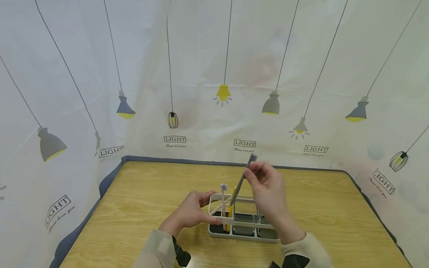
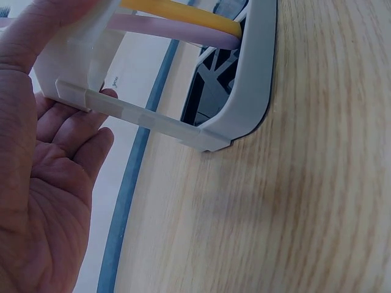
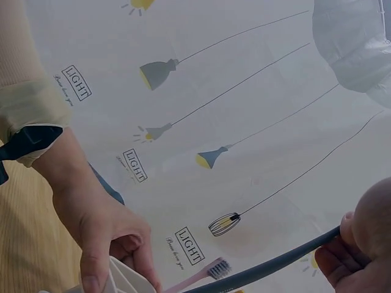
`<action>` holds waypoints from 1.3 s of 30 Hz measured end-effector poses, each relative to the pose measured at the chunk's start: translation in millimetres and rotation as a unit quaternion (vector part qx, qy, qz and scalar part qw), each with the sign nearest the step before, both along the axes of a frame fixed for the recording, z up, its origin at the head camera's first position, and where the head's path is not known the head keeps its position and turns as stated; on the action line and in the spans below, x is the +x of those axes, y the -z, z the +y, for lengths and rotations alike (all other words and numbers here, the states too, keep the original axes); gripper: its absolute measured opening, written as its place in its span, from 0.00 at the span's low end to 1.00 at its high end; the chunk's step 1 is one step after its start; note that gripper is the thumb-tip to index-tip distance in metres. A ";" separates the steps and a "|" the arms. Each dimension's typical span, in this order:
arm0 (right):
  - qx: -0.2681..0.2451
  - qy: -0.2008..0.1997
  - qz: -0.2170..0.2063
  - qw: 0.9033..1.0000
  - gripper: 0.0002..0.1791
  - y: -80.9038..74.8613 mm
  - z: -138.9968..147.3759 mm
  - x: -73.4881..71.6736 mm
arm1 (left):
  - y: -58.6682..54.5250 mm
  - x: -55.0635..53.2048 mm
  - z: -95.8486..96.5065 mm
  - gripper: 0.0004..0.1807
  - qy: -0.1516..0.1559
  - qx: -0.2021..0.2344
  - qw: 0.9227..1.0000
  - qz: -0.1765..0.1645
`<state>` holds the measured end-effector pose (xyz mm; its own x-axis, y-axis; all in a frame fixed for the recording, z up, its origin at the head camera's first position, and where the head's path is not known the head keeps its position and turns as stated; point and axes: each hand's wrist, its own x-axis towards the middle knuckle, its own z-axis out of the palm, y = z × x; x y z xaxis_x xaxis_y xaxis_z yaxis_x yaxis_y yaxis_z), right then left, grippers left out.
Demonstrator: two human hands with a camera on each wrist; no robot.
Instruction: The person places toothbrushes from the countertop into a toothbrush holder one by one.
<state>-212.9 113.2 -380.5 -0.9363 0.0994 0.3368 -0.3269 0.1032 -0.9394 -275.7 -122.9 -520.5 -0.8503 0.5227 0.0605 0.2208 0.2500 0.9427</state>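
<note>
A light-grey toothbrush holder point(image 1: 248, 222) with a raised frame and dark compartments stands on the table. My left hand point(image 1: 193, 210) grips the left end of its frame, thumb on the near side and fingers on the far side. In the left compartment lean a pink toothbrush point(image 1: 223, 202) and a yellow toothbrush point(image 1: 228, 226). Above the holder, my right hand point(image 1: 271, 192) pinches a dark grey toothbrush point(image 1: 241, 182) near its bristle end. That brush slants, its lower end beside the yellow one at the frame; whether it touches I cannot tell.
The wood-grain table point(image 1: 148, 186) has a dark blue edge. Behind it hangs a white sheet point(image 1: 195, 50) printed with lamps. Black camera straps point(image 1: 182, 255) circle both wrists over light sleeves.
</note>
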 end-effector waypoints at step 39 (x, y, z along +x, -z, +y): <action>0.012 -0.019 -0.011 1.000 0.04 70.8 -26.1 5.9 | 1.2 -1.4 0.0 0.48 -0.005 -0.010 1.000 0.011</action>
<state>-207.0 87.1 -451.3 -0.9467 0.0566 0.3171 -0.3094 0.1137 -0.9441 -277.1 -122.9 -521.7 -0.8540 0.5157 0.0689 0.2393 0.2717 0.9322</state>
